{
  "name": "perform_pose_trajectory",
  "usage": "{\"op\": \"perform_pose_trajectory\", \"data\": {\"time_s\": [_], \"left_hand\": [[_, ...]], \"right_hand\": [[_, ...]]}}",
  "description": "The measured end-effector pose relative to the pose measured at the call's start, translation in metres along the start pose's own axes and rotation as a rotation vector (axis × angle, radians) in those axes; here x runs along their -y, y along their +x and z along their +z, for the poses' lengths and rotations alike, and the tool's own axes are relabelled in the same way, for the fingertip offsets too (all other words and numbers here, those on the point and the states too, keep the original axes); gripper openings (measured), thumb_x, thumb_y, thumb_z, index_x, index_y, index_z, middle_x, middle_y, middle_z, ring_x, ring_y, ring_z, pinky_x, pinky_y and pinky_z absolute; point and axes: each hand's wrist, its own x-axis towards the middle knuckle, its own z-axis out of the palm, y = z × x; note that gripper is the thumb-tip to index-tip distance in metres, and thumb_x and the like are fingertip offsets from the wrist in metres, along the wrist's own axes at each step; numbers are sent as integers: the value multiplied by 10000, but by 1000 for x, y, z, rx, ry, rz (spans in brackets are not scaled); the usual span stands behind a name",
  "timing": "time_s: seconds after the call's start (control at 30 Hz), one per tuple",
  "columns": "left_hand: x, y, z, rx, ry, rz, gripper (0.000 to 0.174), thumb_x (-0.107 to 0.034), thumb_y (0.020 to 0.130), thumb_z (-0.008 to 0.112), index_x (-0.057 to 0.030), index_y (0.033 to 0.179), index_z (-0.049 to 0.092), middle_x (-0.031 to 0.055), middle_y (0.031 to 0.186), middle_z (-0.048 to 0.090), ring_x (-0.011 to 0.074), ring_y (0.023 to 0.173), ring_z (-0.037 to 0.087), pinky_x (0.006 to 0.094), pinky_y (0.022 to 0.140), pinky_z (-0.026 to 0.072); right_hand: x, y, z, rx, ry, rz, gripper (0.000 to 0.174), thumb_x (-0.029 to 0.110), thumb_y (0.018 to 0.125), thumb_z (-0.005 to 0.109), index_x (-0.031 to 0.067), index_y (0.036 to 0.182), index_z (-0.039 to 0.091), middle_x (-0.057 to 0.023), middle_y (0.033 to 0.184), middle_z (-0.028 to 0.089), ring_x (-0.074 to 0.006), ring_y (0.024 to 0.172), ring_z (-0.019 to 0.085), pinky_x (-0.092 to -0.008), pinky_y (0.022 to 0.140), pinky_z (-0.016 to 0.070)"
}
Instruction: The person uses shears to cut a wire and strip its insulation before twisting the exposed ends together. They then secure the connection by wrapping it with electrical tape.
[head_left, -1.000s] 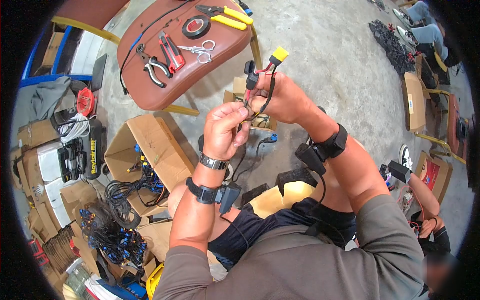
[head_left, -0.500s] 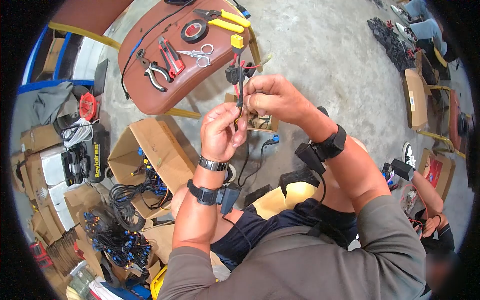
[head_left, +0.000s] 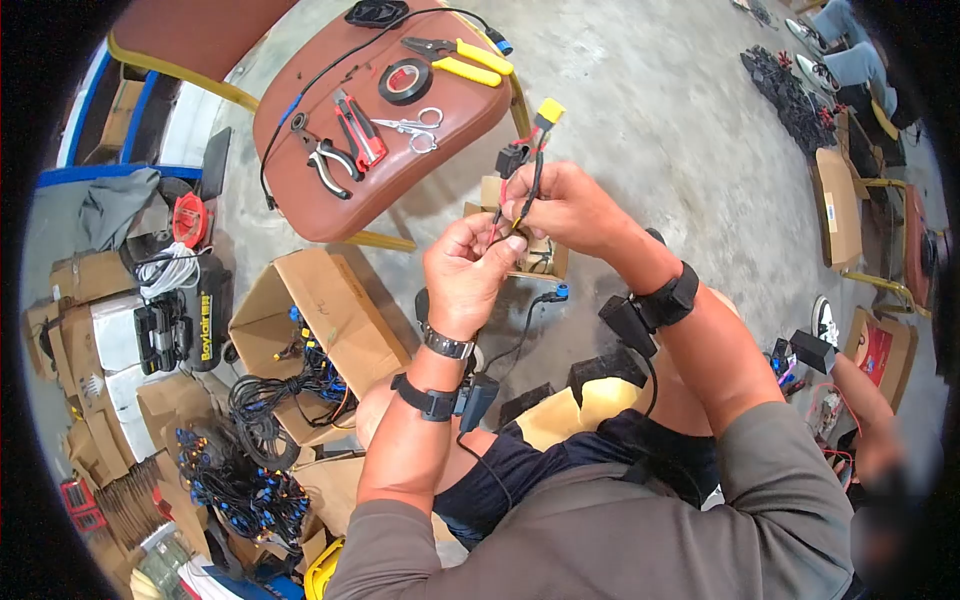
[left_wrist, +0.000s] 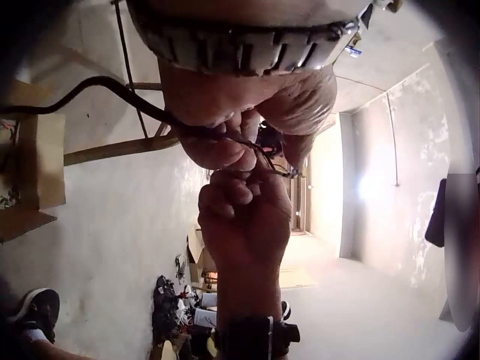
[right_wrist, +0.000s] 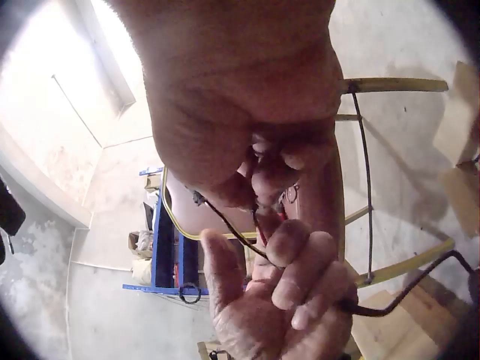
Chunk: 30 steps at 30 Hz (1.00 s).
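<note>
Both hands hold a thin cable in front of the body. At its upper end in the head view are a yellow connector (head_left: 548, 112) and a small black plastic holder (head_left: 512, 158) on red wire. My right hand (head_left: 568, 212) pinches the wires below these parts. Just below it, my left hand (head_left: 467, 275) grips the cable, thumb against the fingers. In the right wrist view the left hand's curled fingers (right_wrist: 300, 274) surround the cable, whose black length (right_wrist: 390, 309) runs out sideways. Dark thin wires (left_wrist: 262, 154) show between the hands in the left wrist view; the pinch itself is partly hidden.
A brown chair seat (head_left: 300, 205) carries pliers (head_left: 325, 165), a red utility knife (head_left: 360, 130), scissors (head_left: 415, 127), black tape (head_left: 405, 82) and yellow-handled cutters (head_left: 460, 60). Cardboard boxes (head_left: 335, 300) with cables stand at the left. Another person's arm (head_left: 865, 400) shows at the right.
The yellow connector swings left over the chair edge, then back right, while the right hand shifts from by the black holder to the wires below. The left hand keeps its grip.
</note>
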Motion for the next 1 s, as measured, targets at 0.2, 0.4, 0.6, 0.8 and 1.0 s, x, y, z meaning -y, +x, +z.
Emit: {"op": "perform_pose_trajectory", "data": {"time_s": [0.2,0.4,0.6,0.8,1.0], "left_hand": [[10,2,-4,-69,468,376,202,23,800,673,8,1001,665,91,793,634,174,685,607,303,627,488],[-9,-4,4,-129,745,622,226,56,790,596,19,1005,654,166,814,625,309,693,630,369,637,501],[-8,-6,9,-60,762,603,224,71,820,587,39,1030,659,151,810,643,260,689,638,333,638,507],[-5,-8,5,-109,581,427,170,32,832,602,27,984,680,129,749,640,199,657,624,300,621,486],[-6,-6,-1,-132,692,561,170,35,831,612,9,983,682,142,766,651,231,632,637,319,581,490]], "right_hand": [[8,-3,-3,69,51,170,35,60,797,626,31,802,645,16,653,553,-61,544,481,-226,496,349],[-6,-8,9,44,342,207,78,117,847,591,54,841,636,41,639,486,-58,534,418,-234,479,290],[-26,-7,8,-19,396,255,56,160,805,624,109,783,612,40,615,474,-70,512,422,-241,446,305],[-19,-5,17,-74,359,310,48,151,819,603,104,812,603,32,630,496,-71,526,454,-228,455,336],[-19,-7,22,18,395,340,140,197,819,604,60,797,587,-48,631,543,-134,517,495,-277,468,382]]}}
